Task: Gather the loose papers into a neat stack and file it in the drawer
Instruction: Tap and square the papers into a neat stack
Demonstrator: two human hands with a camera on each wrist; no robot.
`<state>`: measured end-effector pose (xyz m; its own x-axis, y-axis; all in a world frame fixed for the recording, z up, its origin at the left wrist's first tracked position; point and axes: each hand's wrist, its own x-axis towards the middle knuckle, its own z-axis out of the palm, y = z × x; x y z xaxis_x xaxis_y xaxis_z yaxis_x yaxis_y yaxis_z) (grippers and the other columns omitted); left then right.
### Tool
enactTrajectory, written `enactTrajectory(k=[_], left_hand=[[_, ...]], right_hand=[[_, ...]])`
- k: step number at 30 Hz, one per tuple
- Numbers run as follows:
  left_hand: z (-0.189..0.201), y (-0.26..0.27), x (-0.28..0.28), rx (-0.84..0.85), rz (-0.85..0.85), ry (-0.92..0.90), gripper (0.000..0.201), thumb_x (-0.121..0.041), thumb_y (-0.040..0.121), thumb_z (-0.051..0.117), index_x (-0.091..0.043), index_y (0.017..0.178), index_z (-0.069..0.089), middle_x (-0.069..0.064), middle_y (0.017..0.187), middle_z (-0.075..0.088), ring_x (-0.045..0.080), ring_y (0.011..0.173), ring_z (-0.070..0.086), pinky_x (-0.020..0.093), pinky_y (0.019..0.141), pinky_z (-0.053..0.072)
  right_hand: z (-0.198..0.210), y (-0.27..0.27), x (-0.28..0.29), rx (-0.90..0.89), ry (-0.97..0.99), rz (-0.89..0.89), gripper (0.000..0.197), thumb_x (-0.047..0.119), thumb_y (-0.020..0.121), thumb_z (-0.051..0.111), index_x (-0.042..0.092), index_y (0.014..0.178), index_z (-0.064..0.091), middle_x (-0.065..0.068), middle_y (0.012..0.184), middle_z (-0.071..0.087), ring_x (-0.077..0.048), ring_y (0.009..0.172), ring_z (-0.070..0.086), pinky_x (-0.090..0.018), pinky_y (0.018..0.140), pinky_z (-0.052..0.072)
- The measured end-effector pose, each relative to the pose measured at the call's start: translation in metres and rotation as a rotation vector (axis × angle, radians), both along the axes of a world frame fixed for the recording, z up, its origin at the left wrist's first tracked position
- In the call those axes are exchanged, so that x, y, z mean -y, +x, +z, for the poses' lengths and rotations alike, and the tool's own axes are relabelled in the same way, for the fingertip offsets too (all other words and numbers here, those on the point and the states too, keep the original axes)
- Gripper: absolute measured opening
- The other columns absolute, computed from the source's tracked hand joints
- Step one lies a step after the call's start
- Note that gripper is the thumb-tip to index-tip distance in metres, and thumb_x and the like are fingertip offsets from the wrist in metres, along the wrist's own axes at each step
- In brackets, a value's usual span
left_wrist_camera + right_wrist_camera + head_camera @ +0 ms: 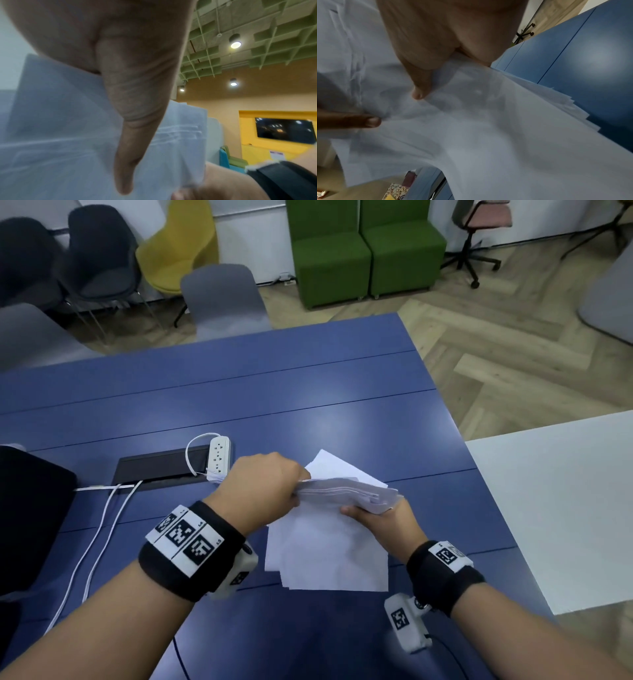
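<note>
White papers [329, 546] bunched unevenly, edges fanned, raised above blue table [274, 405].

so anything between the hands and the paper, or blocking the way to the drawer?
Nothing between them: left hand and right hand both grip the paper stack above the blue table. No drawer is in view, so that path can't be judged.
</note>
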<state>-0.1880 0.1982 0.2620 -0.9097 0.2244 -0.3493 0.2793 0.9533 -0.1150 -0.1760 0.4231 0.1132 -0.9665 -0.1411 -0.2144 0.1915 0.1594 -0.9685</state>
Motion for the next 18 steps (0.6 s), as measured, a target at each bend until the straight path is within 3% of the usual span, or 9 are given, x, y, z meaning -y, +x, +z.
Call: enactTrajectory(k=[2,5,7,9,11,14,16,18], left_hand=[[0.001,-0.003,0.004,0.024,-0.015,0.009,0.006,-0.032,0.097,0.060,-0.029,0.097,0.064,-0.006,0.086,0.063,0.026,0.094,0.068,0.033,0.071,0.051],[0.005,-0.002,0.010,0.039,-0.032,0.070,0.012,-0.033,0.100,0.056,-0.034,0.088,0.052,-0.009,0.081,0.057,0.026,0.094,0.068,0.036,0.075,0.055],[0.010,-0.001,0.014,0.078,-0.018,0.137,0.004,-0.036,0.099,0.063,-0.036,0.098,0.059,-0.010,0.086,0.063,0.024,0.097,0.068,0.038,0.077,0.057],[0.014,0.000,0.019,0.093,-0.005,0.196,0.016,-0.041,0.094,0.072,-0.039,0.108,0.063,-0.015,0.085,0.061,0.021,0.099,0.067,0.036,0.077,0.056],[0.017,0.001,0.022,0.053,0.005,0.231,0.020,-0.046,0.092,0.075,-0.042,0.110,0.068,-0.020,0.076,0.055,0.017,0.098,0.064,0.031,0.070,0.050],[0.021,0.003,0.031,0.014,0.055,0.283,0.012,-0.044,0.094,0.075,-0.035,0.101,0.073,-0.019,0.069,0.047,0.005,0.077,0.055,0.017,0.056,0.033],[0.025,0.008,0.038,-0.027,0.070,0.340,0.010,-0.043,0.093,0.077,-0.033,0.096,0.074,-0.017,0.067,0.050,0.011,0.079,0.060,0.014,0.057,0.029],[0.034,0.014,0.046,-0.063,0.078,0.423,0.014,-0.042,0.090,0.081,-0.038,0.082,0.071,-0.019,0.063,0.053,0.019,0.079,0.062,0.016,0.058,0.028]], right_hand=[[-0.002,0.002,0.003,-0.005,-0.019,-0.027,0.060,0.049,0.071,0.089,-0.004,0.093,0.070,-0.010,0.077,0.067,-0.010,0.075,0.051,-0.034,0.073,0.045],[-0.001,0.005,0.007,-0.041,0.022,-0.045,0.081,0.070,0.066,0.084,-0.004,0.092,0.065,-0.008,0.071,0.056,-0.010,0.074,0.045,-0.033,0.072,0.040],[0.006,0.008,0.009,-0.100,0.073,-0.022,0.061,0.056,0.075,0.086,-0.001,0.092,0.068,-0.007,0.069,0.056,-0.011,0.070,0.044,-0.034,0.067,0.040],[0.013,0.010,0.010,-0.143,0.111,0.002,0.038,0.038,0.082,0.085,0.002,0.084,0.071,-0.005,0.066,0.057,-0.010,0.067,0.046,-0.035,0.063,0.042],[0.023,0.011,0.010,-0.101,0.075,-0.002,0.040,0.035,0.081,0.087,0.000,0.080,0.068,0.001,0.066,0.055,-0.012,0.065,0.047,-0.034,0.063,0.042],[0.044,0.009,0.011,-0.013,0.055,0.044,0.050,0.044,0.073,0.088,0.000,0.087,0.070,-0.008,0.072,0.063,-0.015,0.068,0.052,-0.039,0.065,0.046],[0.065,0.003,0.010,0.005,0.079,0.133,0.045,0.042,0.074,0.089,0.005,0.094,0.074,-0.017,0.083,0.072,-0.019,0.071,0.062,-0.041,0.066,0.051],[0.088,-0.006,0.005,0.018,0.111,0.250,0.039,0.039,0.077,0.089,0.006,0.093,0.074,-0.018,0.082,0.072,-0.024,0.070,0.066,-0.033,0.066,0.049]])
